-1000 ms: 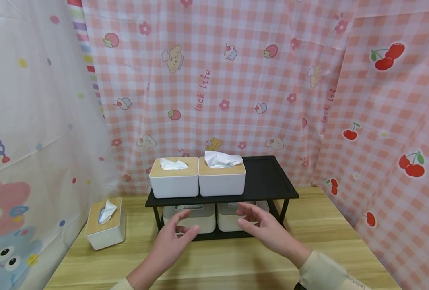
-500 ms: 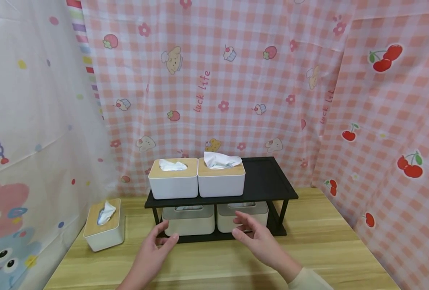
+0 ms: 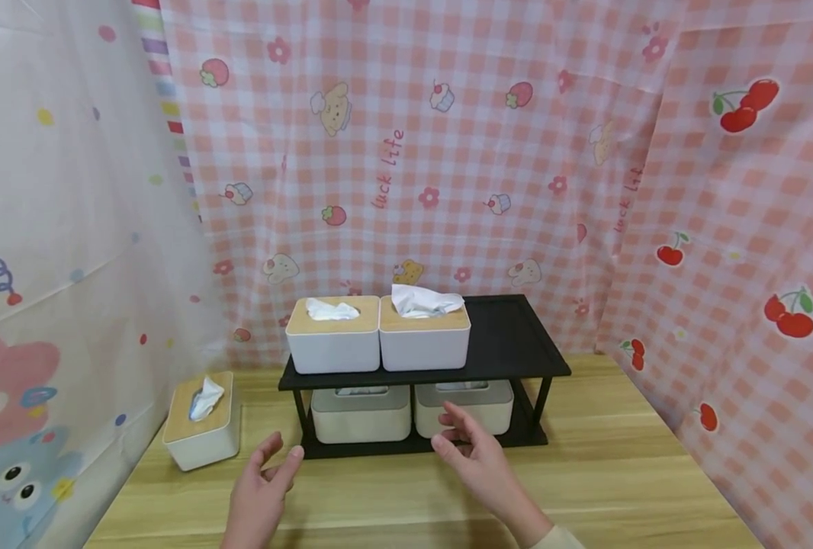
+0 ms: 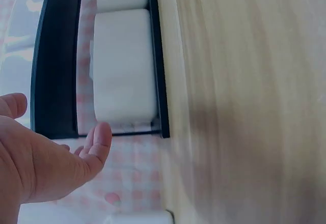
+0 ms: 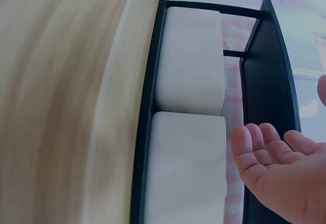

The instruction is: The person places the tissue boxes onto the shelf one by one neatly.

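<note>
A black two-tier rack (image 3: 509, 335) stands on the table. Its top shelf bears two white tissue boxes with wooden lids, the left tissue box (image 3: 333, 351) and the right tissue box (image 3: 425, 348), side by side with tissue sticking out. Two grey-lidded tissue boxes sit on the lower shelf, the left one (image 3: 361, 423) and the right one (image 3: 496, 415). My left hand (image 3: 258, 488) hovers in front of the rack's left end, fingers loosely bent, holding nothing. Before the lower right box is my right hand (image 3: 478, 461), also holding nothing, its fingers relaxed.
Another white wooden-lidded tissue box (image 3: 204, 419) stands on the wooden table (image 3: 619, 473), left of the rack. A pink checked curtain (image 3: 406, 152) hangs behind and on the right; a white printed curtain (image 3: 91, 191) hangs on the left.
My left hand has moved left and back towards me, away from the rack's front. My right hand has shifted slightly left and towards me. The boxes and rack stand where they were.
</note>
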Demonstrator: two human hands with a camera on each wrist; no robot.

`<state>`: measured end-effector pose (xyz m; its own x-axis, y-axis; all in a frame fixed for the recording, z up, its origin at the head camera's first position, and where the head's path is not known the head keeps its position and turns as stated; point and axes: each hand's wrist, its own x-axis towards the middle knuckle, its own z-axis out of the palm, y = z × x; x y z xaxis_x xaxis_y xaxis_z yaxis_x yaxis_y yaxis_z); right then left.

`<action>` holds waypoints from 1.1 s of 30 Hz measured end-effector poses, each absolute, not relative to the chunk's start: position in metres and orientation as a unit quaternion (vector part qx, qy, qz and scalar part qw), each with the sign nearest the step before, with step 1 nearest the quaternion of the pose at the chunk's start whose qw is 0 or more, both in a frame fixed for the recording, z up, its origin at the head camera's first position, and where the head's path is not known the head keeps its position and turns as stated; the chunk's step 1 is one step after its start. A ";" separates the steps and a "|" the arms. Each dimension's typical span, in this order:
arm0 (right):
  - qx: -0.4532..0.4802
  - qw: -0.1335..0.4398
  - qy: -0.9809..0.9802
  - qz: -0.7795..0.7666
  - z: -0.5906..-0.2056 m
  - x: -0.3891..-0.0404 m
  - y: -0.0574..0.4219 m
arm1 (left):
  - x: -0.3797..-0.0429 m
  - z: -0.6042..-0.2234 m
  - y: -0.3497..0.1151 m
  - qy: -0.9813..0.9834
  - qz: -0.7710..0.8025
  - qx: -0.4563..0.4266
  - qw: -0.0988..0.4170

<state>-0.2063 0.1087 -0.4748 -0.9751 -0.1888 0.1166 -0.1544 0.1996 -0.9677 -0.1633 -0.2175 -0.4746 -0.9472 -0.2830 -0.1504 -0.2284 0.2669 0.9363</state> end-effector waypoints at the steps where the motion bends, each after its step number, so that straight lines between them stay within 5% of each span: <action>1: -0.106 0.009 0.773 -0.626 -0.476 -0.206 0.109 | -0.163 -0.476 -0.219 -0.794 -0.584 0.168 0.024; 12: -0.091 -0.020 0.780 -0.619 -0.488 -0.207 0.107 | -0.156 -0.492 -0.240 -0.774 -0.587 0.232 0.044; 22: -0.098 -0.015 0.777 -0.621 -0.490 -0.206 0.098 | -0.151 -0.504 -0.249 -0.747 -0.562 0.310 0.174; 33: -0.118 -0.012 0.786 -0.607 -0.492 -0.205 0.088 | -0.160 -0.510 -0.270 -0.745 -0.543 0.332 0.201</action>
<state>-0.2048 0.0881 -0.4923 -0.9716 -0.1720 0.1623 -0.2004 0.2351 -0.9511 -0.1597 -0.2698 -0.5099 -0.6984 -0.7130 -0.0615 -0.2767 0.1898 0.9420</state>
